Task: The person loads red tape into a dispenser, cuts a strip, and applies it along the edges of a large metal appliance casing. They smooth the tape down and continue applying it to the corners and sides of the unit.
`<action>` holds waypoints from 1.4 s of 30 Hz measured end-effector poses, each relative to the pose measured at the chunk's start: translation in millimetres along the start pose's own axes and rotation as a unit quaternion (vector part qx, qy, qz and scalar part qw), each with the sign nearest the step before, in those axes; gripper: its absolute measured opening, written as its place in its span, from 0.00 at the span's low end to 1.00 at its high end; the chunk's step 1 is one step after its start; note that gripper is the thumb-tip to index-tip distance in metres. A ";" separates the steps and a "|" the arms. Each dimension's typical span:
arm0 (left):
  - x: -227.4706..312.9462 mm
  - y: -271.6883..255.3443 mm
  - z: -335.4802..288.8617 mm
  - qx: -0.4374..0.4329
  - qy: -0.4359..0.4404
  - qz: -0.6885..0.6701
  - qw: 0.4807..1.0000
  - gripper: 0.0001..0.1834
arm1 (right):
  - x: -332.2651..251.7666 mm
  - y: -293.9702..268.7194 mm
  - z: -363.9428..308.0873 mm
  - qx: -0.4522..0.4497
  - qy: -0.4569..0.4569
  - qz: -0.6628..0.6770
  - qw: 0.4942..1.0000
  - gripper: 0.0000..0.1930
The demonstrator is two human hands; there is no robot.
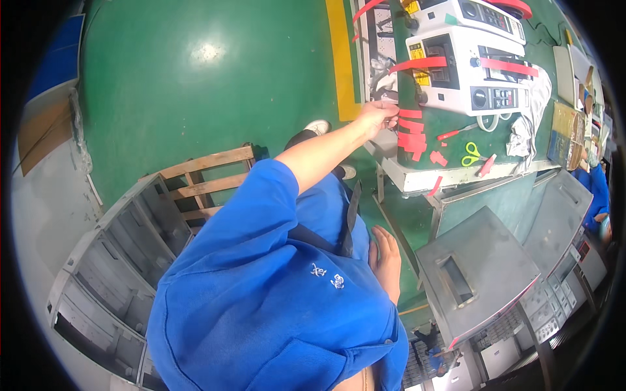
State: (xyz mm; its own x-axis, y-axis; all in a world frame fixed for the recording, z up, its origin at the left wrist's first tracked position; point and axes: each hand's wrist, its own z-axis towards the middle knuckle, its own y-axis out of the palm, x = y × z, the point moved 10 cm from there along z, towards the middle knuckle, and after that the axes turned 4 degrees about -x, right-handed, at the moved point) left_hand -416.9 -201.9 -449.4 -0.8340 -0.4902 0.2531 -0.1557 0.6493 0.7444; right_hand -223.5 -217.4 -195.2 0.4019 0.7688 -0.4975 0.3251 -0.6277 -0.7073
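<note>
My left hand [381, 118] reaches across to the table's near edge. Its fingers are pinched closed at the end of a red tape strip [410, 113], the uppermost of several cut strips stuck along the edge. Just below lie overlapping red tape pieces [412, 141]. My right hand [387, 262] hangs beside my body with its fingers stretched out, holding nothing. Beyond the left hand stands a white tape dispenser [460, 91] with red tape passing through it. Green-handled scissors [471, 154] and a red-handled cutter [450, 135] lie on the green tabletop.
Another white dispenser [450, 16] stands farther along the table. A white cloth [529, 127] lies beside the near dispenser. Grey metal housings [479, 277] stand at lower right; a wooden pallet [208, 189] and grey casings [130, 244] are at left. Another person's blue sleeve [596, 189] shows far right.
</note>
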 end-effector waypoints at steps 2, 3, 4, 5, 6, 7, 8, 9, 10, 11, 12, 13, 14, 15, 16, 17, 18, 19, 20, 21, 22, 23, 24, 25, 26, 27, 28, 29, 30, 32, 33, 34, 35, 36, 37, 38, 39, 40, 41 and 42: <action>-7.3 -3.4 6.9 -0.016 -0.010 -0.016 1.000 0.09 | -0.2 -0.9 0.8 -0.001 0.001 0.003 1.000 0.13; -7.9 -3.3 6.3 -0.008 -0.016 -0.016 1.000 0.09 | 0.1 -1.0 1.0 -0.001 0.002 0.005 1.000 0.13; -9.1 -3.7 5.9 0.000 -0.023 -0.016 1.000 0.09 | 0.3 -1.2 1.4 0.000 0.001 0.006 1.000 0.13; -9.5 -3.8 6.2 0.001 -0.021 -0.010 1.000 0.09 | 0.5 -1.4 1.8 0.000 0.000 0.007 1.000 0.13; -9.8 -3.6 6.8 0.001 -0.019 -0.003 1.000 0.08 | 0.3 -2.0 2.2 0.001 -0.001 0.008 1.000 0.13; -10.4 -3.2 7.3 0.002 -0.018 0.003 1.000 0.08 | 0.2 -2.6 2.5 0.001 0.002 0.008 1.000 0.13; -8.2 -3.6 7.8 0.008 -0.001 0.029 1.000 0.07 | -0.3 -3.2 2.5 0.001 0.005 0.008 1.000 0.13; -5.8 -3.9 8.2 0.015 0.016 0.054 0.998 0.06 | 0.2 -3.5 2.7 0.001 0.006 0.008 1.000 0.13; -3.0 -4.1 8.1 0.021 0.034 0.080 0.996 0.06 | 1.3 -3.2 2.8 0.001 0.005 0.008 1.000 0.13; 0.0 -4.5 7.6 0.029 0.051 0.100 0.993 0.06 | 3.1 -2.6 2.7 0.001 0.003 0.008 1.000 0.13; 3.5 -3.3 6.3 0.035 0.068 0.122 0.990 0.06 | 4.1 -2.4 2.5 0.002 0.002 0.009 1.000 0.13; 7.0 -1.8 4.7 0.042 0.084 0.143 0.985 0.06 | 4.8 -2.5 2.4 0.002 0.005 0.008 1.000 0.13; 7.2 1.8 2.9 0.029 0.083 0.159 0.983 0.07 | 5.2 -2.6 2.2 0.002 0.007 0.007 1.000 0.13; 7.9 5.9 -1.0 0.015 0.079 0.176 0.981 0.07 | 5.0 -2.5 1.4 0.004 0.013 0.007 1.000 0.13; 8.9 10.1 -6.1 0.000 0.074 0.193 0.978 0.08 | 4.6 -2.6 0.6 0.007 0.018 0.010 1.000 0.13; 14.3 14.9 -13.6 -0.008 0.085 0.218 0.972 0.07 | 5.9 -3.0 0.5 0.009 0.017 0.011 1.000 0.13; 15.2 15.7 -18.9 -0.013 0.084 0.211 0.974 0.07 | 7.4 -3.5 0.3 0.011 0.016 0.013 1.000 0.13; 15.1 16.6 -24.3 -0.019 0.080 0.205 0.975 0.07 | 8.3 -3.1 -1.3 0.013 0.017 0.013 1.000 0.13; 15.3 18.0 -29.2 -0.025 0.077 0.199 0.977 0.06 | 9.6 -2.5 -3.0 0.015 0.018 0.013 1.000 0.13; 16.1 20.8 -33.9 -0.032 0.072 0.173 0.982 0.06 | 10.4 -1.9 -4.0 0.017 0.021 0.013 1.000 0.13; 17.4 24.3 -38.4 -0.039 0.068 0.147 0.986 0.06 | 11.0 -1.4 -4.8 0.018 0.022 0.014 0.999 0.13; 17.5 26.2 -40.8 -0.046 0.063 0.121 0.990 0.06 | 11.7 -0.9 -5.6 0.019 0.024 0.015 0.999 0.13; 17.6 22.7 -41.1 -0.035 0.058 0.097 0.993 0.06 | 12.5 -0.5 -5.8 0.020 0.021 0.016 0.999 0.13; 17.9 19.3 -40.9 -0.024 0.053 0.073 0.996 0.06 | 13.3 0.3 -6.2 0.019 0.021 0.017 0.999 0.13; 17.9 16.1 -40.6 -0.013 0.048 0.049 0.998 0.06 | 13.9 1.1 -6.8 0.019 0.022 0.018 0.999 0.13; 18.7 16.4 -40.0 -0.017 0.046 0.047 0.998 0.06 | 14.4 1.8 -7.3 0.019 0.022 0.018 0.999 0.13; 19.7 16.8 -39.2 -0.020 0.044 0.046 0.998 0.06 | 14.7 2.3 -7.5 0.020 0.021 0.019 0.999 0.13; 20.4 17.4 -38.3 -0.024 0.041 0.044 0.998 0.07 | 14.9 2.8 -7.6 0.020 0.021 0.020 0.999 0.13; 22.4 16.5 -36.9 -0.017 0.047 0.053 0.997 0.08 | 14.1 2.5 -7.2 0.021 0.020 0.019 0.999 0.13; 24.5 15.6 -33.9 -0.001 0.057 0.072 0.996 0.11 | 11.4 2.3 -6.6 0.020 0.015 0.014 1.000 0.13; 26.2 15.0 -33.4 0.009 0.062 0.075 0.995 0.11 | 10.8 2.6 -6.2 0.020 0.012 0.013 1.000 0.13; 28.3 14.6 -33.6 0.019 0.067 0.078 0.995 0.12 | 10.6 2.9 -6.1 0.022 0.009 0.013 1.000 0.13; 30.5 13.8 -34.2 0.029 0.072 0.080 0.994 0.12 | 10.5 3.5 -6.1 0.023 0.006 0.012 1.000 0.13; 32.1 14.9 -35.8 0.028 0.069 0.105 0.992 0.11 | 10.1 3.8 -6.1 0.025 0.003 0.011 1.000 0.13; 34.7 19.1 -39.9 0.026 0.064 0.133 0.989 0.11 | 9.4 3.6 -6.2 0.026 0.003 0.013 1.000 0.13; 37.3 23.8 -45.0 0.023 0.059 0.160 0.985 0.10 | 8.4 2.9 -6.3 0.026 0.003 0.015 1.000 0.13; 42.4 31.3 -51.9 0.015 0.072 0.178 0.981 0.10 | 7.7 2.4 -6.4 0.027 0.004 0.017 0.999 0.13; 47.7 41.4 -61.0 0.005 0.084 0.198 0.977 0.09 | 6.7 2.0 -6.6 0.030 0.001 0.016 0.999 0.13; 51.7 50.7 -69.2 -0.005 0.096 0.217 0.971 0.09 | 6.2 1.3 -6.8 0.032 -0.001 0.015 0.999 0.13; 52.4 56.6 -75.1 -0.011 0.100 0.210 0.973 0.08 | 5.6 0.4 -7.2 0.035 -0.003 0.014 0.999 0.13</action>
State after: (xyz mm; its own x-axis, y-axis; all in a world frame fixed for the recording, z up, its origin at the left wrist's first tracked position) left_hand -429.6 -234.5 -347.6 -0.7020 -0.2887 0.6511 0.1896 0.8054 0.5615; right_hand -215.0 -214.2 -194.7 0.4057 0.7514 -0.5204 0.2531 -0.6395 -0.7260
